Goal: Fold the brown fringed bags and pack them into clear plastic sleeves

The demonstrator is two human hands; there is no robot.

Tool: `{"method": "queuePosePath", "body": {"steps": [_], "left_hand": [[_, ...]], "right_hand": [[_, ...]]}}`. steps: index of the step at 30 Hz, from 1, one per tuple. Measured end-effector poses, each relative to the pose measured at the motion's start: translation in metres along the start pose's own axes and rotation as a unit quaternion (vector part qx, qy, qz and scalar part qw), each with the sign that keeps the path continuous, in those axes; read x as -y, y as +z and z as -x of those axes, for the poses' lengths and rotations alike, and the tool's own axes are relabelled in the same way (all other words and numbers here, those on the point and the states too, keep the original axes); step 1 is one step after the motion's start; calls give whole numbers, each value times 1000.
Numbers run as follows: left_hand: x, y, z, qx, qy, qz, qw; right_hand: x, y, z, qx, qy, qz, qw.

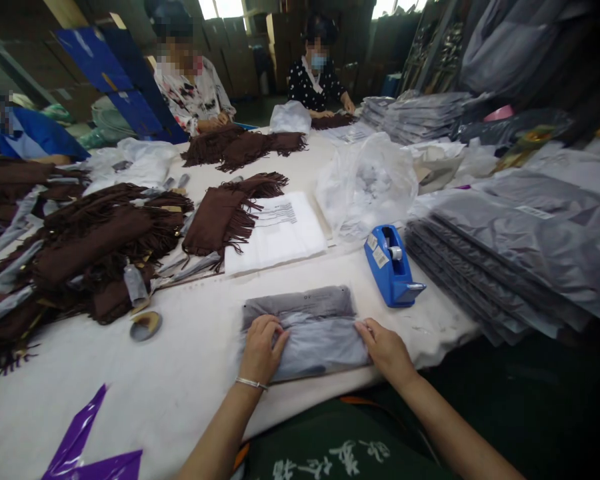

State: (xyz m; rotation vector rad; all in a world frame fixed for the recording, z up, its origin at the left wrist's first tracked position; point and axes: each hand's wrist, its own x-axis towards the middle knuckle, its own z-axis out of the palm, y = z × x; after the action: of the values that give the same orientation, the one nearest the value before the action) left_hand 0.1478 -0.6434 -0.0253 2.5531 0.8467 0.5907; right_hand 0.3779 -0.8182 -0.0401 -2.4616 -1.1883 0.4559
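A grey, folded plastic-wrapped packet (310, 333) lies flat near the table's front edge, print along its far strip. My left hand (263, 347), with a bracelet at the wrist, rests on the packet's left side, its curled fingers and thumb gripping the plastic. On the opposite side, my right hand (384, 345) pinches the packet's right edge between thumb and fingers. A blue tape dispenser (389, 267) stands just beyond my right hand. What is inside the packet is hard to see through the film.
Brown fringed scarves (95, 247) are heaped at the left. A stack of grey plastic bags (520, 247) lies at the right. A clear bag (370, 180), white sheets (280, 233), a tape roll (145, 325) and purple strips (95, 447) share the table. Several co-workers sit across it.
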Motion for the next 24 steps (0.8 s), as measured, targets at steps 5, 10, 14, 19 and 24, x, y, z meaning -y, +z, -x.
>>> {"method": "queuePosePath", "body": {"steps": [5, 10, 14, 19, 24], "left_hand": [[8, 13, 0, -6, -22, 36, 999], [11, 10, 1, -13, -16, 27, 999], [16, 15, 1, -25, -1, 25, 999], [19, 17, -1, -25, 13, 23, 999], [18, 16, -1, -30, 17, 11, 999]], "right_hand": [[-3, -12, -10, -10, -11, -113, 994], [-4, -9, -30, -71, 5, -194, 978], [-26, -22, -28, -111, 40, -238, 964], [-67, -66, -28, -252, 103, -281, 920], [-76, -92, -65, -249, 73, -298, 919]]}}
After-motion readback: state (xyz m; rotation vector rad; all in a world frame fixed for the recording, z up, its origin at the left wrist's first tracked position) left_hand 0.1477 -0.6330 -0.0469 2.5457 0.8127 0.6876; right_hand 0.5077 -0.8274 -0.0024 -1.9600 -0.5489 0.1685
